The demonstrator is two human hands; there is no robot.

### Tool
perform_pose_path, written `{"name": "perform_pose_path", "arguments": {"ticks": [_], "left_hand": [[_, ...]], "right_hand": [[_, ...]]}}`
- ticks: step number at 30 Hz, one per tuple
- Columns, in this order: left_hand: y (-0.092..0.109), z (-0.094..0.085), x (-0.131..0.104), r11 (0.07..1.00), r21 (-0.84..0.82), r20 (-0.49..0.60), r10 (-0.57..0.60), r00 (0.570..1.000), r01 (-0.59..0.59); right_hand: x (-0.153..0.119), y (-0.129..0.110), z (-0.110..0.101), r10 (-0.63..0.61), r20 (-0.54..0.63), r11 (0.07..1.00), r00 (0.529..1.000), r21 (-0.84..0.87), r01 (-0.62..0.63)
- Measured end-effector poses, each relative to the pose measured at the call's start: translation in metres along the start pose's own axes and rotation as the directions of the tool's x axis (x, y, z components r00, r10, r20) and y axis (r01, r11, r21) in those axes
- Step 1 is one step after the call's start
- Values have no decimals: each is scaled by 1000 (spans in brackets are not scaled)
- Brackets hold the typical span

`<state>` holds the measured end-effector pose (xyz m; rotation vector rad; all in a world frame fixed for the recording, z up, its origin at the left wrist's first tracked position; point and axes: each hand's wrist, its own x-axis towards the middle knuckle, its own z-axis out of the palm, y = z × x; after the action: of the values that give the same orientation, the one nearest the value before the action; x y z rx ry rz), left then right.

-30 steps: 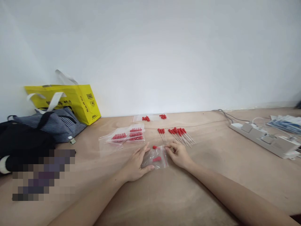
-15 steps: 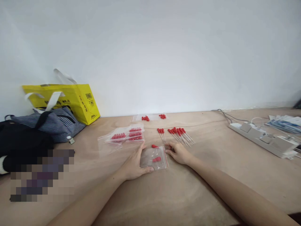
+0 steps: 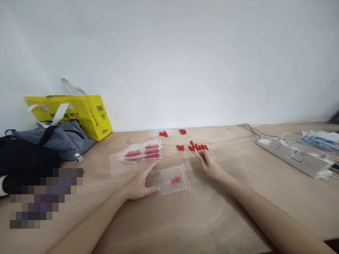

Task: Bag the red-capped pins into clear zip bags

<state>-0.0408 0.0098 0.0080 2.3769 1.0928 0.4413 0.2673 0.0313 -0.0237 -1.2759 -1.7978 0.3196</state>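
A clear zip bag (image 3: 173, 171) lies flat before me, and a dropper with a red rubber bulb (image 3: 176, 180) shows inside it. My left hand (image 3: 140, 183) is open at the bag's left edge, thumb and fingers spread. A red-bulbed dropper (image 3: 192, 144) is pinched by its thin tube in my right hand (image 3: 210, 164), bulb pointing up and left. Around that hand lies a group of loose droppers (image 3: 202, 146), partly hidden by the fingers. Just left of them are three droppers (image 3: 180, 148) side by side.
Filled zip bags (image 3: 152, 151) overlap beyond my left hand. Red bulbs (image 3: 163, 134) lie on plastic by the wall. A yellow bag (image 3: 99, 120) and a striped bag (image 3: 63, 141) stand left. A power strip (image 3: 293, 158) and flat packets (image 3: 319, 140) lie right.
My right hand has moved from the zip bag's right edge up and right to the loose droppers. The red bulb above the bag is gone from there. My left hand has shifted slightly left.
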Motion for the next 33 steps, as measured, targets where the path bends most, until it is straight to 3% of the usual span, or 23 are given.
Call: {"name": "perform_pose_path", "arguments": {"ticks": [3, 7, 12, 20, 25, 33], "left_hand": [[10, 10, 4, 992, 121, 66, 40, 997, -48], [25, 19, 10, 966, 213, 171, 113, 979, -149], [27, 19, 11, 953, 261, 204, 101, 974, -154], [26, 20, 11, 951, 274, 201, 87, 976, -141], [26, 20, 11, 954, 271, 197, 78, 977, -131], [27, 19, 11, 965, 227, 172, 95, 981, -134]], "right_hand": [[-3, -2, 3, 98, 26, 953, 995, 287, -101], [-8, -10, 9, 160, 190, 820, 969, 521, -238], [-10, -17, 11, 126, 394, 801, 910, 501, -328], [-8, -23, 11, 193, 317, 711, 928, 607, -355], [-10, -20, 14, 296, 328, 653, 897, 617, -440], [-11, -25, 21, 341, 427, 379, 838, 753, -538]]}}
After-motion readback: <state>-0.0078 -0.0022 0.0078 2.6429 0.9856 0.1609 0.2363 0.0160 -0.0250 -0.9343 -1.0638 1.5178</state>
